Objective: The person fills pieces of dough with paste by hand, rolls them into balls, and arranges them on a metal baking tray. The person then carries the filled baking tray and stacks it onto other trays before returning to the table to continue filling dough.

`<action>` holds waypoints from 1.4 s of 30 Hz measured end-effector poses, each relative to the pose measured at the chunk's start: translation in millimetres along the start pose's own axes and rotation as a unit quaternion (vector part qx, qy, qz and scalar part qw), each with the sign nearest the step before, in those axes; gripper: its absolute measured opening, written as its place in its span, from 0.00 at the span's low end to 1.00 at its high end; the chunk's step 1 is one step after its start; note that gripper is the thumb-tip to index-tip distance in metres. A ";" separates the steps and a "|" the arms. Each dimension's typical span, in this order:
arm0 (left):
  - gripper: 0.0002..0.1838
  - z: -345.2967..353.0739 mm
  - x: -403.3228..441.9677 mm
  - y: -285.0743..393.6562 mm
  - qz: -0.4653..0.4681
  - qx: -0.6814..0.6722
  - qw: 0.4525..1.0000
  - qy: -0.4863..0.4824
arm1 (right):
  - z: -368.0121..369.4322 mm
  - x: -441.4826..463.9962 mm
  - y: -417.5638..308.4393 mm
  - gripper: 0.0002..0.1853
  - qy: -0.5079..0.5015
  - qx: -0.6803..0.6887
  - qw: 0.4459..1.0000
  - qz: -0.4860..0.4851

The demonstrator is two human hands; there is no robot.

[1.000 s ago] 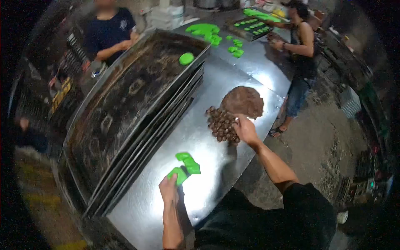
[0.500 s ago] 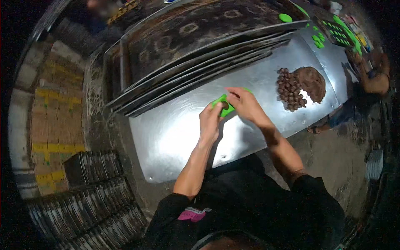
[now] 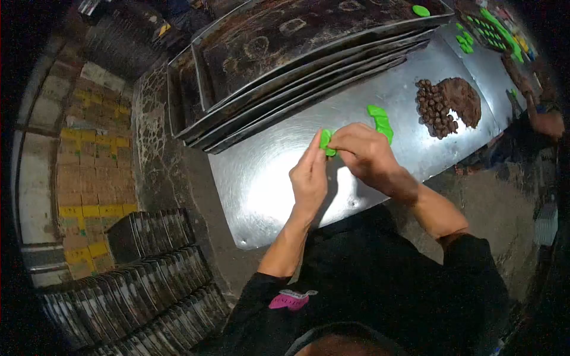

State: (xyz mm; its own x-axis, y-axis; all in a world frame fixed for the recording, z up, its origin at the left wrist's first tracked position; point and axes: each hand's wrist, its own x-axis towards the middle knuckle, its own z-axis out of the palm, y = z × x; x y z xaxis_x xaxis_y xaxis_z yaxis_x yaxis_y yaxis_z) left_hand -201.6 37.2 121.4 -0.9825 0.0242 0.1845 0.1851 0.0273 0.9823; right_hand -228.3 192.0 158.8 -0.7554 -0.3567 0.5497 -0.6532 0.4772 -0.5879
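My left hand (image 3: 309,181) is closed on a small piece of bright green dough (image 3: 325,141), holding it up over the metal table (image 3: 267,184). Fingers of my right hand (image 3: 371,153) pinch the same piece from the right side. Any filling inside the dough is hidden from view. Just beyond my right hand lie several flattened green dough pieces (image 3: 380,120), overlapping in a row. Farther right, a cluster of small brown balls (image 3: 435,111) sits against a larger brown mass of filling (image 3: 466,99).
Stacked dark baking trays (image 3: 309,74) line the table's far side, with a green round (image 3: 421,10) on the top one. At far right are a tray of green pieces (image 3: 487,34) and another person's arm (image 3: 543,121). More trays (image 3: 130,285) stand lower left.
A brown ball showed on the green dough earlier; now only green shows between my hands. My right hand has uncovered the row of green pieces. The whole view has shifted slightly.
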 end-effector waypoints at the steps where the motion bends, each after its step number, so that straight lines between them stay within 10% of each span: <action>1: 0.18 -3.6 6.0 -3.9 0.082 0.114 0.990 0.018 | -5.0 4.7 0.3 0.10 -0.024 0.067 0.997 0.022; 3: 0.15 5.3 23.9 -6.0 0.165 0.131 0.976 0.059 | -19.7 23.7 -11.2 0.11 -0.026 0.078 0.994 0.072; 6: 0.24 37.4 48.0 9.2 0.000 -0.130 0.986 0.105 | -27.0 40.8 5.1 0.13 -0.021 0.081 0.993 0.082; 15: 0.33 74.7 78.8 -4.8 -0.236 -0.137 0.957 0.101 | -26.0 4.0 57.6 0.12 0.011 0.052 0.998 -0.022; 19: 0.33 74.0 76.6 -3.8 -0.141 -0.116 0.975 0.129 | -42.9 26.0 58.3 0.09 -0.090 0.142 0.960 0.223; 30: 0.34 26.3 5.1 -24.2 -0.347 -0.272 0.897 0.025 | 15.2 -38.1 4.7 0.22 -0.137 -0.009 0.991 -0.005; 33: 0.26 22.5 -41.7 -66.4 -0.350 -0.179 0.917 -0.068 | 19.7 -87.5 22.7 0.13 -0.265 -0.072 0.957 0.093; 35: 0.25 1.2 -57.6 -76.4 -0.348 -0.020 0.931 -0.111 | 24.4 -123.1 24.1 0.07 -0.194 0.116 0.905 0.361; 38: 0.22 -48.7 -74.1 -79.4 -0.367 -0.096 0.925 -0.015 | 45.5 -171.4 53.4 0.06 -0.253 -0.154 0.925 0.236; 42: 0.18 -114.9 -100.1 -83.9 -0.364 -0.089 0.919 0.121 | 27.0 -94.2 34.5 0.06 -0.371 -0.191 0.887 0.198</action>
State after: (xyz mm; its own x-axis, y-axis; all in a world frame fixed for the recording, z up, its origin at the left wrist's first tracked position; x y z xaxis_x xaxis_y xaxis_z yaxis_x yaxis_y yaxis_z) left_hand -120.9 -82.3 24.1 -0.8237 -0.1594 -0.5442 -0.5085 -0.2171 0.8333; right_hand -181.1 220.4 70.7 -0.8404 -0.4640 -0.2802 -0.3713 0.8694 -0.3260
